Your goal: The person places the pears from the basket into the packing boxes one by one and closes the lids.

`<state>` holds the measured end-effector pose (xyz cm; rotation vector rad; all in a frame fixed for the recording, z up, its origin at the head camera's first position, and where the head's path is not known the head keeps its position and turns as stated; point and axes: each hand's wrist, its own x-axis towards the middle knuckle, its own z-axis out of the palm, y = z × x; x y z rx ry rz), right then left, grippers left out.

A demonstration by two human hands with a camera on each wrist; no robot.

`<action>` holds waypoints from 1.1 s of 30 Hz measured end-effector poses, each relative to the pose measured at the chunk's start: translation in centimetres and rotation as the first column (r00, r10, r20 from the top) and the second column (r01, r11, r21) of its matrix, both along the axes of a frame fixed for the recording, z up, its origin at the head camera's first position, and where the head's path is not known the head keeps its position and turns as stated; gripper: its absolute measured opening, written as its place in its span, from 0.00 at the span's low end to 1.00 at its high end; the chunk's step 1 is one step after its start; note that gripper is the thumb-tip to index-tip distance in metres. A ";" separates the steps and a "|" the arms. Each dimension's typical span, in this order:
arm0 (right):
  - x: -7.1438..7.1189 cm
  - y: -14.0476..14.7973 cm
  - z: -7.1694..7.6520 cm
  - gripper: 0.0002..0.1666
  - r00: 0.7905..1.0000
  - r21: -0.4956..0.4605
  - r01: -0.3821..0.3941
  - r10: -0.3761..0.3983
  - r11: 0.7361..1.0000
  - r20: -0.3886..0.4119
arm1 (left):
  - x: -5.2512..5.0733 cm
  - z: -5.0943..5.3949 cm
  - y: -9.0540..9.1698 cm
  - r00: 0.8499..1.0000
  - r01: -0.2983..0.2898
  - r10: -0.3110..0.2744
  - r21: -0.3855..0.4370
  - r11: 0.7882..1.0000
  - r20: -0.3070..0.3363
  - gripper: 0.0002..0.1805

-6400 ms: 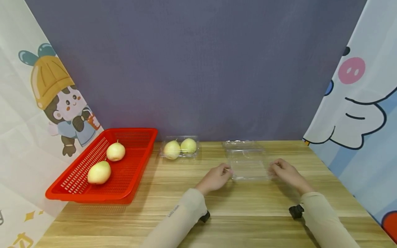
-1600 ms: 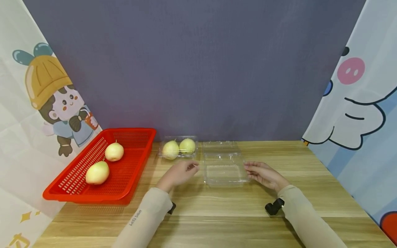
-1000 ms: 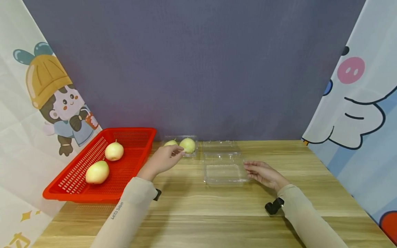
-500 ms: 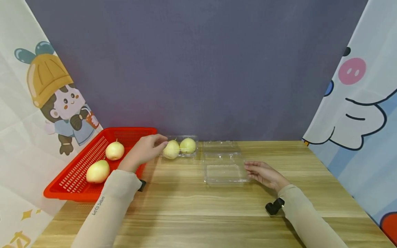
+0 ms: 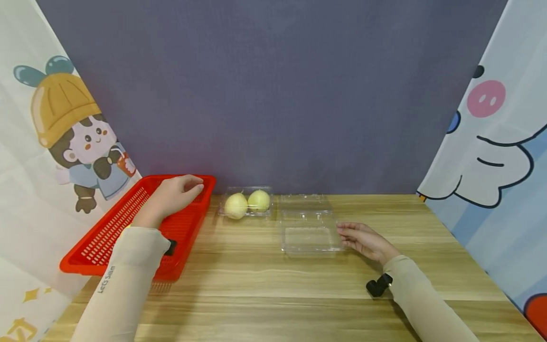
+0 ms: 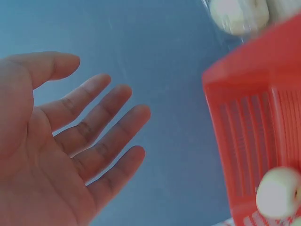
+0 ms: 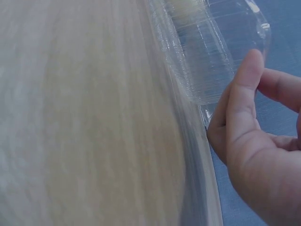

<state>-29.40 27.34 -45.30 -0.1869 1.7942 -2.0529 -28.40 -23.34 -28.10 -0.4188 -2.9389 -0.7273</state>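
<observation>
My left hand (image 5: 171,195) hovers over the red plastic basket (image 5: 197,237), its fingers spread and holding nothing in the left wrist view. One pale yellow pear (image 6: 278,193) shows inside the basket there, with a sliver of another at the frame's corner; hand and forearm hide the pears in the head view. My right hand (image 5: 363,242) pinches the right edge of a clear plastic clamshell box (image 5: 311,250), thumb at its rim in the right wrist view. The box stands with its lid (image 5: 302,201) raised back, and no fruit is in it.
Left of the open box, a second clear box (image 5: 271,212) holds two pears (image 5: 236,206). A dark grey backdrop (image 5: 273,95) rises behind the wooden table (image 5: 273,294). Printed cartoon sheets flank both sides.
My left hand has left the open box and travelled leftward, past the filled box, to above the basket. Earlier the open box was shifted left. The right hand has stayed at its edge since.
</observation>
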 end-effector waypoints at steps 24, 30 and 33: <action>0.0 0.1 -0.2 0.33 1.000 0.028 0.003 -0.003 1.000 -0.005 | -2.0 -1.3 -8.7 0.988 -0.123 0.136 -0.160 0.979 0.069 0.29; 0.1 0.1 -0.2 0.34 1.000 0.036 -0.004 0.005 0.999 -0.011 | -2.0 -1.4 -9.6 0.974 -0.147 0.179 -0.211 0.966 0.138 0.30; 0.1 0.1 -0.2 0.34 1.000 0.030 -0.004 0.005 1.000 -0.015 | -2.0 -1.5 -9.9 0.966 -0.158 0.197 -0.225 0.962 0.165 0.31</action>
